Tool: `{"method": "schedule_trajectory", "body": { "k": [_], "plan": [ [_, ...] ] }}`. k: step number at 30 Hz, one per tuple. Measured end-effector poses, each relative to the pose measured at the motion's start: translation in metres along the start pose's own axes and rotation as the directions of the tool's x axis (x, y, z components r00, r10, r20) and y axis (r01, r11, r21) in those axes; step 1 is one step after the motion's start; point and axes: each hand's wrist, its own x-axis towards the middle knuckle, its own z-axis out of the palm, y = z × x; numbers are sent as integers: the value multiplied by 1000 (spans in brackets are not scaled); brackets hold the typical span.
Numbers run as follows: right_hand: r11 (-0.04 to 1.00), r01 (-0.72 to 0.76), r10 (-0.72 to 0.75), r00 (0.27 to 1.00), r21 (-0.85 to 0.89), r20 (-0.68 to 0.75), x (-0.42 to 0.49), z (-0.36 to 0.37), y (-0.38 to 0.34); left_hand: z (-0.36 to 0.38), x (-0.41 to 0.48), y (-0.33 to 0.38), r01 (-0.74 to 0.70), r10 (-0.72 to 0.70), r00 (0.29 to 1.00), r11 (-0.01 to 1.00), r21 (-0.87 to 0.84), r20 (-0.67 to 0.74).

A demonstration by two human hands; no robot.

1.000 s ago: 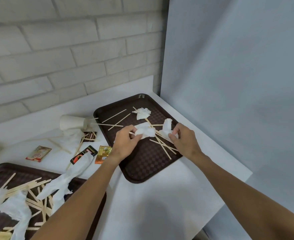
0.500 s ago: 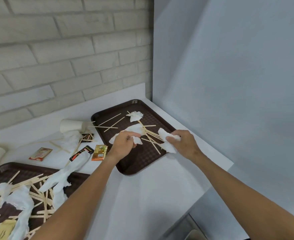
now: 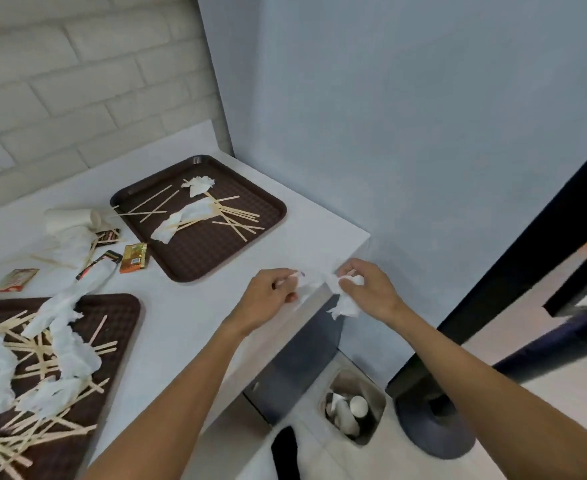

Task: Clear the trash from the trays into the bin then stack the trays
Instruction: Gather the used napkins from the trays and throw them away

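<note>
My left hand (image 3: 270,295) and my right hand (image 3: 368,289) are over the counter's right front corner, off the trays. A crumpled white napkin (image 3: 344,303) hangs from my right hand; my left hand pinches a small white napkin piece (image 3: 304,284). The far brown tray (image 3: 260,216) holds wooden stir sticks (image 3: 231,216) and two napkins (image 3: 184,220). The near brown tray (image 3: 118,313) at lower left is heaped with sticks and torn napkins. A grey bin (image 3: 375,400) with paper cups inside stands on the floor below my right hand.
On the white counter (image 3: 181,306) between the trays lie a tipped paper cup (image 3: 67,220), an orange sachet (image 3: 133,258), a red sachet (image 3: 15,279), dark wrappers and loose sticks. A brick wall is behind, a grey partition to the right. A dark stand base (image 3: 434,427) sits beside the bin.
Both hands lifted napkins off the far tray and drew back toward the counter's front right corner. The view swung down and right, and the floor bin came into sight.
</note>
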Motion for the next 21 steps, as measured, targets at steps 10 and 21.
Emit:
{"method": "schedule_trajectory", "body": {
  "k": [10,21],
  "plan": [
    [929,-366,367,930,-48,17,-96,8,142,133,-43,-74,93,-122,977,982,165,177],
    [782,-611,618,786,-126,26,-73,113,356,270,35,-265,279,-346,924,899,336,160]
  ]
}}
